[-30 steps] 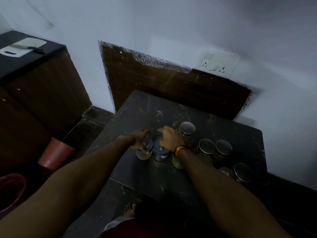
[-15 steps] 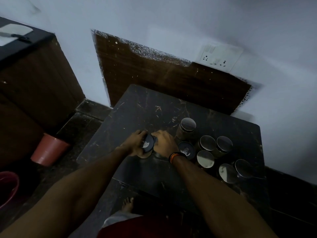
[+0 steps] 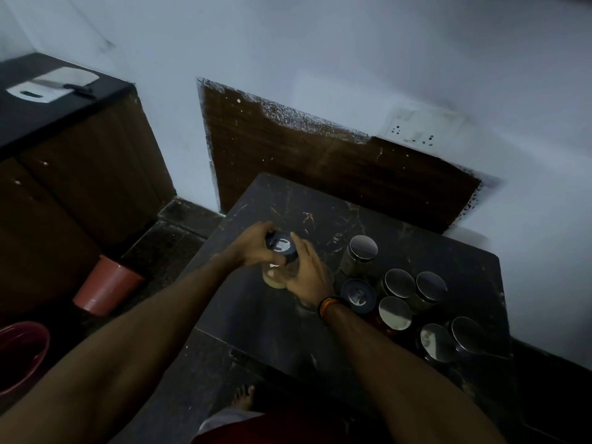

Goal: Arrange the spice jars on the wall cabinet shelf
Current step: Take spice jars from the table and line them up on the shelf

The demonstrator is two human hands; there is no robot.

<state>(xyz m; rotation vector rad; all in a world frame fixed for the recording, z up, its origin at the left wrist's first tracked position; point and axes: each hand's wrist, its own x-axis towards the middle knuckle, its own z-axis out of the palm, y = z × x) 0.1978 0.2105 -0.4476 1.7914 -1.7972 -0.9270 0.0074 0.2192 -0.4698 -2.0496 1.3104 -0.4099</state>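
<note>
1. Two dark-lidded spice jars: one [image 3: 278,251] off the desk [image 3: 416,238], gripped between two hands, the left hand [image 3: 253,248] and the right hand [image 3: 309,277]; the other [image 3: 358,295] standing on the desk.
2. Six silver-lidded spice jars on the desk: one at the back [image 3: 363,249], a pair behind [image 3: 399,283] [image 3: 431,287], one in the middle [image 3: 394,314], and a pair nearest the front edge [image 3: 437,342] [image 3: 468,334].
3. One terracotta pot [image 3: 105,288] on the floor.
4. One red bucket [image 3: 22,354] at the left edge.
5. One white cutting board [image 3: 53,84] with one knife [image 3: 64,86] on it.
6. One wall switch plate [image 3: 423,128].
</note>
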